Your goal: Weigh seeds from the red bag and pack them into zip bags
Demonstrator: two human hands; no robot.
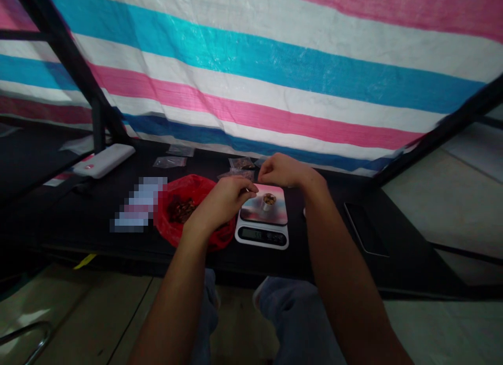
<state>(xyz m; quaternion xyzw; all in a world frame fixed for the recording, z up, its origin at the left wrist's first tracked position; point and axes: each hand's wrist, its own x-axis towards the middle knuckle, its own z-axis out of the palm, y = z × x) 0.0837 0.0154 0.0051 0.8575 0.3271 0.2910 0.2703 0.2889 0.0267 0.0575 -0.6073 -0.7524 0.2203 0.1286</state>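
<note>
A white kitchen scale (261,237) with a shiny plate and a dark display stands in front of me. On its plate sits a small round metal cup (269,202) holding brown bits. My left hand (231,197) hovers at the plate's left edge, fingers pinched together; anything between them is too small to make out. Partly under that hand lies an open red plastic bag (165,233) with brown dried pieces (183,210) inside. Behind the scale, my right hand (281,170) is curled closed near small clear bags (241,163) with brown contents. Its grip is hidden.
Flat clear bags (170,162) lie at the back left, near a white box-shaped device (105,161). A phone (363,229) rests on the right of the black table (133,255). A striped sheet (251,87) hangs behind, between dark frame bars (66,61).
</note>
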